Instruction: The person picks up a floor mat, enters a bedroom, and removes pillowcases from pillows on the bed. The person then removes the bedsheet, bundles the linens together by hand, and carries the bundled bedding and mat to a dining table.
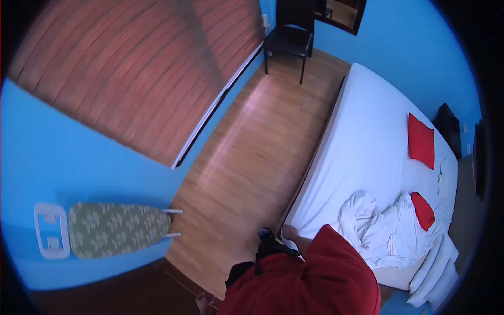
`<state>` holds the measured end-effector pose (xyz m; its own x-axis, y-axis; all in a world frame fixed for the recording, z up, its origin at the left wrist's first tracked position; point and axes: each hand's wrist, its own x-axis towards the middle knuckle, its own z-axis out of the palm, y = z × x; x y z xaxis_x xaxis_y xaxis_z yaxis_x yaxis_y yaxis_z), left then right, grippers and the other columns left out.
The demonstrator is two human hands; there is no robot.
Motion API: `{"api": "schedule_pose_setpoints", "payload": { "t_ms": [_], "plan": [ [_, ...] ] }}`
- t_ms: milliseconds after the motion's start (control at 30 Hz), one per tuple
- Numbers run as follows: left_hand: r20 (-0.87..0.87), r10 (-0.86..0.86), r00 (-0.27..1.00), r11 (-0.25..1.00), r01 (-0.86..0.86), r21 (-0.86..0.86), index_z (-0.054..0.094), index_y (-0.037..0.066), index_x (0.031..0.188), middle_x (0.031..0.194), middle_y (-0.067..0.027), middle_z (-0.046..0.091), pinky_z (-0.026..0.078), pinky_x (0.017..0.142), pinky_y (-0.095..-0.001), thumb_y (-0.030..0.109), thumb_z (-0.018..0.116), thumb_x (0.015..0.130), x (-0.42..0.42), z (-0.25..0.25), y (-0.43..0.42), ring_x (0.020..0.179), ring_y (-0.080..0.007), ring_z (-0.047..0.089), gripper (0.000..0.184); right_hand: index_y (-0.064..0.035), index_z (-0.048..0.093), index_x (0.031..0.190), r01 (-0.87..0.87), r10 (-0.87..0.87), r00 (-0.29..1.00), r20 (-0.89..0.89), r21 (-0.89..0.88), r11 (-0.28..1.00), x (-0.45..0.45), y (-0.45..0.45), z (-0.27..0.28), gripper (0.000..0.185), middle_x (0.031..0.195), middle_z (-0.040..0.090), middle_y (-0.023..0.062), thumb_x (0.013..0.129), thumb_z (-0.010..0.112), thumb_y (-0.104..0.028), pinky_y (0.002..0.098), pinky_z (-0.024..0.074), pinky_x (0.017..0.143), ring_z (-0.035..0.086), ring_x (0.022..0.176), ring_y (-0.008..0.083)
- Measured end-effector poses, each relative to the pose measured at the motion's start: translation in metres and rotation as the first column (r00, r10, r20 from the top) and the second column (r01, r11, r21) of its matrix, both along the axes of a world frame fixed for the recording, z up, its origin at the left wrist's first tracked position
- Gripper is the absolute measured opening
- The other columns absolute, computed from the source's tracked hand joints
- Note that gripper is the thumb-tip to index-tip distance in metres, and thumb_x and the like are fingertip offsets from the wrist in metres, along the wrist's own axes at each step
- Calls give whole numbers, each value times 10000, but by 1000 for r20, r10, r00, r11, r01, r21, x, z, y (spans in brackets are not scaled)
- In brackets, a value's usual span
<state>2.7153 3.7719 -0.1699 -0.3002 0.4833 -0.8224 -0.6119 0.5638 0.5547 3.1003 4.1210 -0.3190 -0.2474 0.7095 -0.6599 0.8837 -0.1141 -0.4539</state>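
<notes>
My right hand is at the near corner of the bed, its fingers closed on the edge of the white fitted sheet. The sheet lies smooth and taut over most of the mattress, whose bare beige side shows at the near right. Low on my other side, my left hand hangs apart from everything, over the floor; its fingers look loosely apart and nothing shows in them. My red sleeve and shirt cover the space between my hands.
A crumpled white cover and two red pillows lie on the bed. White pillows slump at its right edge. An ironing board hangs on the left wall. A black chair stands beyond the wooden floor.
</notes>
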Motion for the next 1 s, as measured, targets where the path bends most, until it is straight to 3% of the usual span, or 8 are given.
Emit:
{"api": "schedule_pose_setpoints", "payload": {
  "t_ms": [67, 200, 300, 433, 500, 600, 733, 1000],
  "plan": [
    [669, 211, 713, 972, -224, -68, 508, -5, 887, 669, -140, 586, 397, 410, -288, 178, 483, 784, -55, -22, 60, 489, -172, 530, 211, -6, 538, 849, 261, -265, 963, -42, -83, 962, 8, 18, 7, 218, 836, 543, 190, 790, 369, -130, 392, 416, 745, 521, 810, 320],
    [-108, -367, 924, 879, 307, -365, 506, -3, 906, 637, -133, 582, 462, 473, -341, 215, 545, 730, -80, -53, 175, 567, -221, 584, 283, 8, 514, 932, 738, -762, 628, -160, -189, 648, 65, 65, 31, 264, 929, 520, 190, 838, 312, -134, 365, 396, 799, 488, 903, 300],
    [-141, -644, 752, 740, 566, -362, 526, 22, 834, 641, -119, 585, 462, 484, -348, 221, 550, 706, -91, -60, 274, 555, -227, 575, 238, 55, 463, 1062, 264, -373, 916, 148, 478, 838, 172, 99, 49, 323, 1033, 496, 210, 770, 381, -55, 394, 273, 943, 453, 991, 329],
    [-43, -868, 495, 488, 833, -262, 553, 55, 737, 646, -100, 589, 463, 498, -358, 229, 558, 675, -147, -94, 448, 540, -235, 563, 185, 35, 502, 988, 315, -847, 249, 469, 788, 529, 313, 173, 236, 266, 899, 550, 184, 835, 372, -139, 340, 391, 774, 514, 832, 260],
    [112, -854, 509, 496, 860, -122, 566, 72, 689, 649, -91, 591, 464, 505, -363, 233, 561, 659, -168, -104, 560, 532, -239, 557, 165, -17, 535, 940, 618, -682, 157, -714, 610, -496, 365, 159, 334, 279, 845, 533, 42, 865, 377, -235, 281, 409, 698, 492, 762, 139],
    [107, -868, 485, 487, 873, -6, 566, 79, 645, 617, -80, 580, 446, 470, -351, 199, 543, 669, -180, -110, 749, 491, -224, 542, 125, 25, 485, 993, 670, -248, 128, -960, 268, -692, 262, 175, 510, 296, 899, 510, 86, 864, 396, -226, 259, 409, 723, 502, 795, 156],
    [-628, -765, 145, 349, 912, -214, 520, 44, 669, 523, -75, 540, 397, 350, -289, 103, 457, 778, -113, -70, 989, 402, -157, 512, 139, -3, 446, 736, 80, -881, 226, -416, 909, -409, 273, 223, 481, 278, 632, 421, 14, 880, 414, -239, 252, 315, 518, 341, 579, 105],
    [-673, -739, -20, 101, 985, -140, 531, 39, 754, 628, -87, 578, 435, 428, -261, 195, 452, 831, 133, -67, 1232, 522, -136, 561, 191, -5, 492, 797, 686, -850, 155, -503, 674, -274, 371, 452, 310, 149, 628, 515, 67, 838, 418, -127, 272, 379, 474, 489, 531, 142]
  ]
}}
